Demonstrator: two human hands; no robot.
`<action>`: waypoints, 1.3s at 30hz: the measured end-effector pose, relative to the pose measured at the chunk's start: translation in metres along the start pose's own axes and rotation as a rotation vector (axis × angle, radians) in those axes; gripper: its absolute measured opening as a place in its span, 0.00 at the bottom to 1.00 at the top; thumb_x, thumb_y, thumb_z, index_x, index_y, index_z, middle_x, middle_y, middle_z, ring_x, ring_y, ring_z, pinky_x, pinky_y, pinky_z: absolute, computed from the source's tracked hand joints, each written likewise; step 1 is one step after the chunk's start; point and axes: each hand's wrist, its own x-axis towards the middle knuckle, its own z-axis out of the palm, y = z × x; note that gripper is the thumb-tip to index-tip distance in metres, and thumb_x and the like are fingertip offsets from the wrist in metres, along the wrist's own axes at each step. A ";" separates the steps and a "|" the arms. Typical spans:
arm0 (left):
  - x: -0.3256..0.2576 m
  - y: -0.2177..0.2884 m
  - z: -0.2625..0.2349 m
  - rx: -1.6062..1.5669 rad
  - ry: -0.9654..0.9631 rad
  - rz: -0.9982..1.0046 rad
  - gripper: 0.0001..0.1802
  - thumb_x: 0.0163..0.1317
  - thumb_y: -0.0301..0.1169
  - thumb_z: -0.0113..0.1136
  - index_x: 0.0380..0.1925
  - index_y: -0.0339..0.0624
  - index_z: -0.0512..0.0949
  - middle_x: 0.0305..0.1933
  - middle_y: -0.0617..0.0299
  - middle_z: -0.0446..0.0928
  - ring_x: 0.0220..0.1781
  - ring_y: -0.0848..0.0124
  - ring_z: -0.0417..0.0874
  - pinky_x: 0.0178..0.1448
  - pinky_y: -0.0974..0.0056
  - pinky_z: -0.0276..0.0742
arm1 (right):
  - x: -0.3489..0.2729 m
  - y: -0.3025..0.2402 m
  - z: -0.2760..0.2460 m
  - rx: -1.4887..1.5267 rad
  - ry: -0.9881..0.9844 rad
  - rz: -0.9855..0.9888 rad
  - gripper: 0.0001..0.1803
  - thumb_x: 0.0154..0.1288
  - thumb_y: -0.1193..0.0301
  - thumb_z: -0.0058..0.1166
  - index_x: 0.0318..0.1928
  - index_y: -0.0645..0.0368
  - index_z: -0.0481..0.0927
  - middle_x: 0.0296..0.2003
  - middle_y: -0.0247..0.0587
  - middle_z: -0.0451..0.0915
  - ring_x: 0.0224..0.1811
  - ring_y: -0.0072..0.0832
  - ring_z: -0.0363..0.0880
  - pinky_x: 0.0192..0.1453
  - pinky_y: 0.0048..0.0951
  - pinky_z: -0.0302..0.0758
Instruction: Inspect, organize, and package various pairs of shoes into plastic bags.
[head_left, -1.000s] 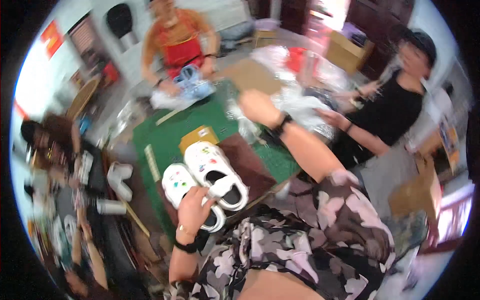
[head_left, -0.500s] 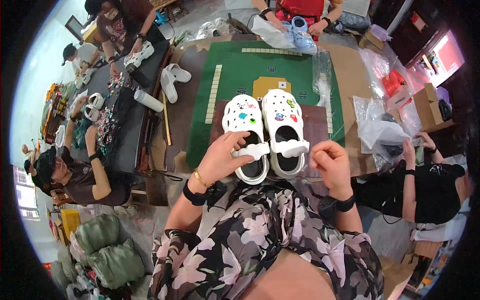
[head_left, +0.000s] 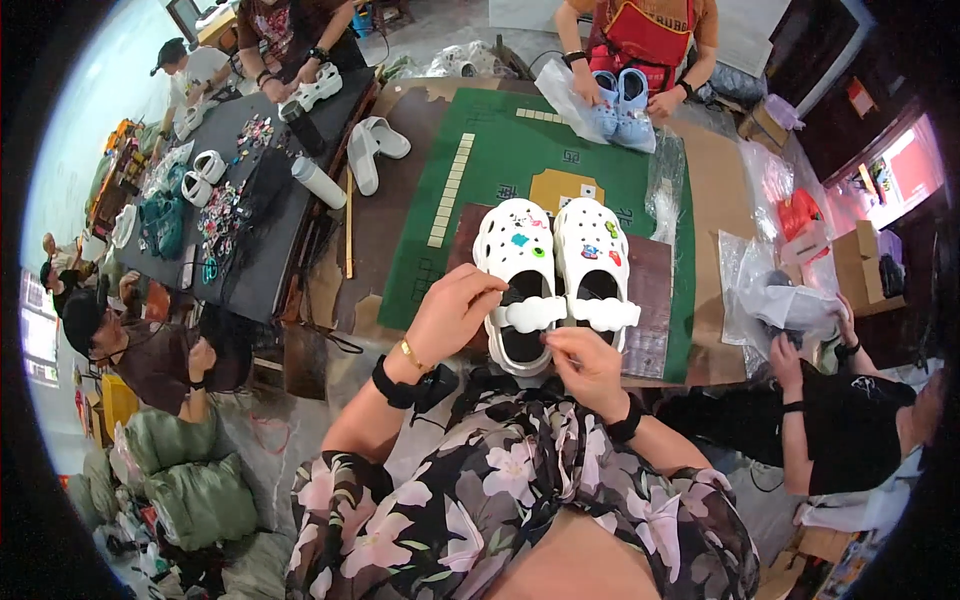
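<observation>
A pair of white clogs stands side by side in front of me, toes pointing away. The left clog (head_left: 518, 232) and the right clog (head_left: 591, 228) have holes and small colourful charms on their uppers, with white heel straps across the dark insoles. My left hand (head_left: 452, 312) is at the left clog's inner side edge, thumb and forefinger pinched together by the opening. My right hand (head_left: 592, 370) is closed in a pinch at the heels, between the two clogs. Whatever either pinch holds is too small to make out.
Under the clogs lie a brown board (head_left: 652, 300) and a green mat (head_left: 425, 275). White slides (head_left: 372, 152) and a white bottle (head_left: 318, 183) are at the left. Across the table a person handles blue clogs (head_left: 628, 110); at the right another handles a clear bag (head_left: 785, 300).
My left hand has come off the left clog's strap into a pinch. My right hand has moved left to the heels. The whole view has shifted, and the blue clogs opposite are turned more upright.
</observation>
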 end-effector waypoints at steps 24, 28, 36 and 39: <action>0.078 -0.008 -0.004 0.167 -0.959 -0.006 0.21 0.54 0.27 0.53 0.49 0.47 0.80 0.16 0.58 0.76 0.17 0.73 0.78 0.26 0.68 0.74 | 0.003 0.013 0.027 -0.166 0.016 -0.119 0.10 0.55 0.78 0.60 0.40 0.60 0.79 0.35 0.44 0.79 0.34 0.41 0.80 0.36 0.33 0.77; 0.077 -0.010 -0.004 0.145 -0.922 -0.032 0.20 0.55 0.26 0.53 0.49 0.48 0.81 0.15 0.58 0.76 0.17 0.73 0.78 0.26 0.68 0.74 | 0.006 0.007 0.026 -0.155 -0.001 -0.097 0.10 0.55 0.78 0.60 0.39 0.60 0.79 0.35 0.44 0.79 0.34 0.41 0.80 0.36 0.33 0.77; 0.058 -0.035 -0.002 0.077 -0.800 0.035 0.10 0.54 0.28 0.55 0.34 0.38 0.82 0.19 0.58 0.78 0.18 0.72 0.79 0.27 0.66 0.73 | 0.005 0.004 0.032 -0.146 -0.029 -0.082 0.09 0.53 0.80 0.61 0.37 0.60 0.79 0.34 0.44 0.79 0.33 0.41 0.80 0.35 0.32 0.76; 0.074 -0.030 0.012 0.149 -0.862 0.217 0.11 0.51 0.28 0.55 0.33 0.42 0.83 0.19 0.56 0.78 0.18 0.68 0.79 0.26 0.63 0.73 | -0.001 0.013 0.026 -0.216 0.022 -0.040 0.08 0.52 0.81 0.61 0.35 0.60 0.80 0.32 0.44 0.78 0.30 0.40 0.79 0.32 0.32 0.75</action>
